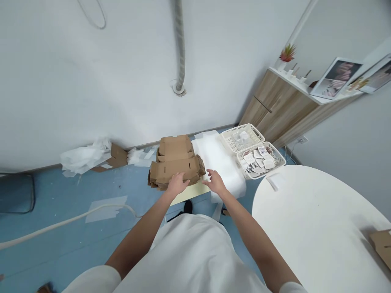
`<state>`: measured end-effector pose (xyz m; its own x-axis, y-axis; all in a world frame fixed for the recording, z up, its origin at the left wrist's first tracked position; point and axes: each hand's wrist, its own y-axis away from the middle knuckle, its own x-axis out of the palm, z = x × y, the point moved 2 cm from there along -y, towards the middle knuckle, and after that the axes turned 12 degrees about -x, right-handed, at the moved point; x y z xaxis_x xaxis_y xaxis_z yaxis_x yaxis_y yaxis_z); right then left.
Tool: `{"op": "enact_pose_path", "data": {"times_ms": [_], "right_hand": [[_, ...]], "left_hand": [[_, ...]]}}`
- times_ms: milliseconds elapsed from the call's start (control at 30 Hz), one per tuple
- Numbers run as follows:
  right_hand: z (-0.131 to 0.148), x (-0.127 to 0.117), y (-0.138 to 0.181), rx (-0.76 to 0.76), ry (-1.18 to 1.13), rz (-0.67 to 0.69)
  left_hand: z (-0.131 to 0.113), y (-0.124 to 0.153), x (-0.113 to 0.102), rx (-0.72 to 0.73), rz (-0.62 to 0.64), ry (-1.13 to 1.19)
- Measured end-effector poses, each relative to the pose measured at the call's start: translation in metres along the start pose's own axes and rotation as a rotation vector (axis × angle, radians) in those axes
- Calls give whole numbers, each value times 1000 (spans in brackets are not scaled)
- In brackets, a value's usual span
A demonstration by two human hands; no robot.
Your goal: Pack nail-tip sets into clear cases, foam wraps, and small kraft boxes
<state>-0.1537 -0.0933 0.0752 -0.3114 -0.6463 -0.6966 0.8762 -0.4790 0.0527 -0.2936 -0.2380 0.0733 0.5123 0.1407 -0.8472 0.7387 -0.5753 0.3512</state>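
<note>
A stack of flattened brown cardboard boxes (174, 166) lies on a pale yellow low table (190, 193) in front of me. My left hand (178, 184) is at the near edge of the stack, its thumb apart from the other fingers; it seems to touch the cardboard without gripping it. Just off the stack's right end, my right hand (216, 182) is open with curved, parted fingers and nothing in it. White foam sheeting (215, 160) lies under and beyond that hand.
Two white plastic baskets (262, 176) stand right of the sheeting, one holding many small printed packets. A round white table (317, 228) is at my right. Beyond stands a wooden cabinet (282, 103). Crumpled white wrap (88, 154) and a pale hose (70, 224) are on the floor at left.
</note>
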Motion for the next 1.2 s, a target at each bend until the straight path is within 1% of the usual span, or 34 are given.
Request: {"op": "enact_pose_path", "data": {"times_ms": [133,233,333,467,600,767,900,967,1067,1133,1200], "right_hand": [[23,20,-44,50,159,44],[30,29,-64,139,267,82],[35,37,-75,215,336,135],[43,46,-85,228,447,215],[40,47,-90,252,523,213],[31,38,-91,271,472,211],[35,31,-90,250,400,175],[39,27,-88,220,327,146],[44,18,-87,158,179,88],[48,10,-86,129,62,30],[53,4,-84,117,-75,-30]], "left_hand": [[18,-21,-2,38,42,-111],[27,-29,1,72,76,-154],[34,-34,4,103,99,-162],[41,-37,5,167,111,-139],[48,-37,4,201,115,-55],[56,-32,1,230,91,55],[62,-29,-4,204,39,70],[64,-28,-7,219,25,95],[65,-27,-13,284,48,112],[65,-27,-16,309,61,80],[63,-28,-19,308,41,40]]}}
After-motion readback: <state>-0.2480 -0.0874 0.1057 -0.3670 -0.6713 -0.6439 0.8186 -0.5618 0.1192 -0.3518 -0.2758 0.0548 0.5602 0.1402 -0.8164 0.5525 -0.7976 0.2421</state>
